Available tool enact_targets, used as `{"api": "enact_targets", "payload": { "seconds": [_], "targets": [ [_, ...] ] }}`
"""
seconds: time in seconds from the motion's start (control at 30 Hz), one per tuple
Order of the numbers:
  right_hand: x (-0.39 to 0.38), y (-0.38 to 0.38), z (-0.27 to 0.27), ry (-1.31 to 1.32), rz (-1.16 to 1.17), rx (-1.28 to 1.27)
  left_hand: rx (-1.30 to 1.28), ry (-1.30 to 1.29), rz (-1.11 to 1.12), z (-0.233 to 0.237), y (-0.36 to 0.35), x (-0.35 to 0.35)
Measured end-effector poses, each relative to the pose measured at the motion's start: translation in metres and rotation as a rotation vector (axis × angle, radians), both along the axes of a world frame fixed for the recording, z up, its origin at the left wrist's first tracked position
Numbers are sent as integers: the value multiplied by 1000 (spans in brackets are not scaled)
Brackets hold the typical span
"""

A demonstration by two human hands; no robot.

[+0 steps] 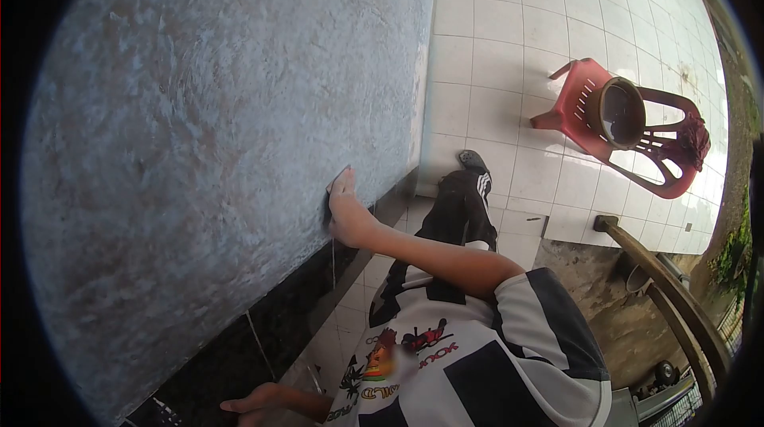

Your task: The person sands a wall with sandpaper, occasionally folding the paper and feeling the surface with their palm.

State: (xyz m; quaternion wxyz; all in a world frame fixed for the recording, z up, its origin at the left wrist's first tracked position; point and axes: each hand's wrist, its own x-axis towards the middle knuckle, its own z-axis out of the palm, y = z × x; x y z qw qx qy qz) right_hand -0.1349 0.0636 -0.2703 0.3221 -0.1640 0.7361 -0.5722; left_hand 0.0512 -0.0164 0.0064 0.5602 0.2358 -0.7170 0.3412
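Note:
My right hand (352,214) is against the blue-grey mottled wall (199,109), just above the black tile band (278,319). Its fingers are together over a thin, dark-edged flat piece, which the hand mostly hides. Lower down, my left hand (256,405) is beside the black tiles at the bottom edge of the view. A finger of it is stretched out, nothing shows in it, and the rest is partly cut off.
A red plastic chair (574,105) stands on the white tiled floor (497,61), with a round basin (622,113) of liquid on its seat and a dark red cloth (694,143) over its back. At the lower right is a wooden rail (664,280).

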Motion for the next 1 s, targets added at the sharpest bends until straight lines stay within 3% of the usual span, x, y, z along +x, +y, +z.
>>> {"api": "enact_targets", "payload": {
  "seconds": [0.07,0.23,0.33,0.43,0.47,0.6,0.73,0.8,1.0],
  "targets": [
    [-14,1,-14,-16,-67,25,14,13,17,-2,7,-7],
    [-11,8,4,9,23,-10,-29,-20,-1,1,4,-9],
    [-17,-1,-32,-1,-23,53,-47,4,-41,2,5,-10],
    [-23,3,-36,-56,15,21,-8,1,-26,-2,6,-12],
    [-23,8,-10,-33,71,-5,-2,-2,-30,-2,6,-12],
    [-16,3,-19,78,24,108,13,0,-30,-1,6,-9],
    [-28,2,-27,-19,17,66,-37,-46,-37,1,2,-7],
    [-26,11,4,29,163,83,-72,-71,-38,1,-1,-8],
    [-38,5,-33,-70,66,140,-16,-47,21,4,0,-1]
  ]
}}
